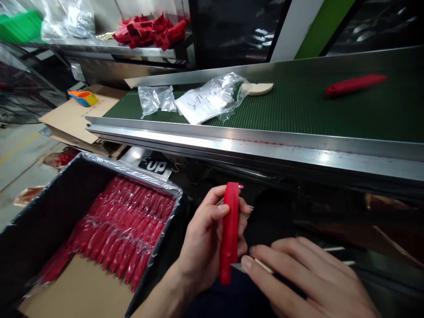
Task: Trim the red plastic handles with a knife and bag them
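Observation:
My left hand [205,238] is wrapped around a long red plastic handle piece [229,232], held upright just below the conveyor's edge. My right hand [308,278] pinches a small blade tool [251,266] whose metal tip touches the lower part of the red piece. A second red handle piece [356,84] lies on the green conveyor belt [298,106] at the far right.
A box [43,207] lined with plastic, lower left, holds rows of red pieces [122,229] on cardboard. Clear plastic bags [198,99] and a beige piece [260,88] lie on the belt. More red parts [149,31] are piled on the back shelf. An orange-blue tape dispenser [82,97] rests on cardboard.

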A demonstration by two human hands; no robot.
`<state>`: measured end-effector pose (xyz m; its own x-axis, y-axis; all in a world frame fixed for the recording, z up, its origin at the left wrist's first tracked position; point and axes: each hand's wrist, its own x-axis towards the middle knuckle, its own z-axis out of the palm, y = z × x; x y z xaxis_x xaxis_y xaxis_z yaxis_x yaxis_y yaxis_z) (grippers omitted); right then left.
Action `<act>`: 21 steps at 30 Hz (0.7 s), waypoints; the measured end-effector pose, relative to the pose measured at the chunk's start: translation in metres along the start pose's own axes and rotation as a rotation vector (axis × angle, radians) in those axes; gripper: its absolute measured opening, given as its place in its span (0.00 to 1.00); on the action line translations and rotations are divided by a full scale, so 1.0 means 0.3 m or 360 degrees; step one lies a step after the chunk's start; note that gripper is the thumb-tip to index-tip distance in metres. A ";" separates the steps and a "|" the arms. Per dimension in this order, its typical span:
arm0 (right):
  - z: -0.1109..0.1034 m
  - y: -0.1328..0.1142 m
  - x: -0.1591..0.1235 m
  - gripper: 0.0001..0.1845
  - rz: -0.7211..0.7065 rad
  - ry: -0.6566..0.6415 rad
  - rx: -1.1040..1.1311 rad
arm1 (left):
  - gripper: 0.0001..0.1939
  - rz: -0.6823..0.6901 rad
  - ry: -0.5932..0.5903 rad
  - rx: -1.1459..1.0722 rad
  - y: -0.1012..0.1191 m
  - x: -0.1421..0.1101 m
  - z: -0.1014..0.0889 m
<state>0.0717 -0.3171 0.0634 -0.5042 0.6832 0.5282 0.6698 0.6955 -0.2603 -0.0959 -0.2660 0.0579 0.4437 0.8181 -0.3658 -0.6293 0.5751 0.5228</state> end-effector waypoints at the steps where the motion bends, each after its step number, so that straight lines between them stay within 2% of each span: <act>1: 0.000 -0.001 -0.006 0.12 0.0002 0.0001 0.0029 | 0.11 -0.0004 0.0010 -0.0022 0.001 0.001 0.000; 6: -0.028 0.040 -0.016 0.14 0.0113 0.0056 0.0179 | 0.10 -0.0020 0.0036 -0.0028 0.000 -0.006 0.012; 12: -0.056 0.108 0.033 0.21 0.0163 -0.0015 0.0003 | 0.12 -0.0007 -0.0106 0.0328 -0.029 -0.054 0.004; 16: -0.044 0.107 0.038 0.22 0.0135 -0.0021 -0.0043 | 0.14 0.0001 -0.0105 0.0439 -0.041 -0.074 -0.009; 21: -0.037 0.100 0.027 0.22 0.0118 -0.0035 -0.0049 | 0.14 -0.0021 -0.0045 0.0461 -0.034 -0.080 0.005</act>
<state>0.0936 -0.2932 0.0688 -0.4639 0.7377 0.4904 0.7222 0.6356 -0.2729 -0.0990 -0.2915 0.0626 0.4708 0.8078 -0.3546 -0.4168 0.5579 0.7176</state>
